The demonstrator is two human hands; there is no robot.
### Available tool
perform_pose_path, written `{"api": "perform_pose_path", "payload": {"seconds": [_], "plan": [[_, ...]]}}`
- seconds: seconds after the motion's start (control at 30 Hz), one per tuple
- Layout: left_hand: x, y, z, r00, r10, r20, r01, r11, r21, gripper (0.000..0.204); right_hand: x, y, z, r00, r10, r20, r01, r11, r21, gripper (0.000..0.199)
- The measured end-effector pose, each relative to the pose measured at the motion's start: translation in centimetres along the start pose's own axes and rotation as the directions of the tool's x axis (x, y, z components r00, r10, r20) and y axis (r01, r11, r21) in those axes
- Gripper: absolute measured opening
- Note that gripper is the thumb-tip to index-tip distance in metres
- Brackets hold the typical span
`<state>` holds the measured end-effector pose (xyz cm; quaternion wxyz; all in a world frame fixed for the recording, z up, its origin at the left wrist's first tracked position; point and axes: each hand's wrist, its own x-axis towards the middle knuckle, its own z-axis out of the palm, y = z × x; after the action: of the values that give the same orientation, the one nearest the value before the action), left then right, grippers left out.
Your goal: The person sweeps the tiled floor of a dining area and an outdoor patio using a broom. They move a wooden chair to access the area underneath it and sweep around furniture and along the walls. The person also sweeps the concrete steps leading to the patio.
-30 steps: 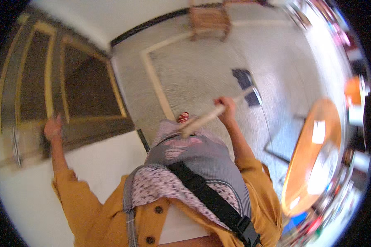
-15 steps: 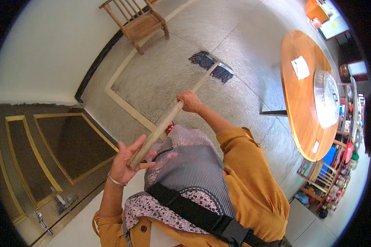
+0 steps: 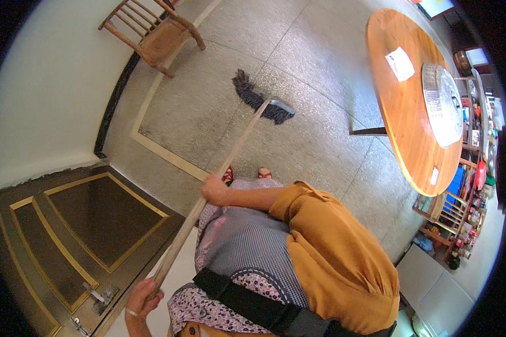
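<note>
- Plainly, from the head camera, the right hand [image 3: 213,188] is wrapped in a fist around the middle of the mop handle [image 3: 230,160], its arm in an orange sleeve [image 3: 326,253] crossing in front of the body.
- Lower down, the left hand [image 3: 143,297] is curled around the top end of the same handle, fingers closed on the wood, with a pale bangle [image 3: 131,312] on the wrist just below it.
- Beyond the right hand the handle slants up and away to the mop head [image 3: 261,101], a dark bundle of strands lying flat on the speckled grey floor [image 3: 320,67], well apart from both hands.
- Just past the right hand, two red-shod toes [image 3: 246,174] show on the floor at the edge of a patterned apron [image 3: 253,253].
- Left of the left hand stands a dark brown panelled door [image 3: 84,224] with gilt trim; its metal latch [image 3: 101,295] is just beside that hand, not touching it.
- Far beyond both hands, past the mop head and to the left, a wooden chair [image 3: 157,33] stands near the pale wall [image 3: 45,95].
- Off to the right of the right hand, well apart, a round wooden table [image 3: 405,118] carries a slip of paper [image 3: 400,63] and a domed mesh cover [image 3: 443,104].
- Further right and nearer, cluttered shelves [image 3: 461,219] crowd the picture's rim, too small to tell their contents.
</note>
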<state>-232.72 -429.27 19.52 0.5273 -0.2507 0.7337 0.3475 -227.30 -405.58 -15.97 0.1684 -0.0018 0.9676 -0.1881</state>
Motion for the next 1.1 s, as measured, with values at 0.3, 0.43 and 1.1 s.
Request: {"api": "perform_pose_path", "payload": {"seconds": [0.3,0.43,1.1], "plan": [[0.5,1.5,1.8,0.999,0.032,0.024,-0.033,0.999,0.030,0.045,-0.5,2.8,-1.0,0.966,-0.087,-0.245,0.148,0.958,0.245,0.011],[3.2,4.5,4.0,0.997,0.016,0.082,-0.026,0.992,0.120,0.047,0.9,7.3,-1.2,0.943,-0.016,-0.333,0.090,0.974,0.207,0.014],[10.0,21.6,-2.9,0.976,-0.050,0.211,-0.091,0.786,0.611,0.043,8.5,5.5,-3.8,0.920,0.348,-0.179,-0.298,0.920,0.256,0.010]]}}
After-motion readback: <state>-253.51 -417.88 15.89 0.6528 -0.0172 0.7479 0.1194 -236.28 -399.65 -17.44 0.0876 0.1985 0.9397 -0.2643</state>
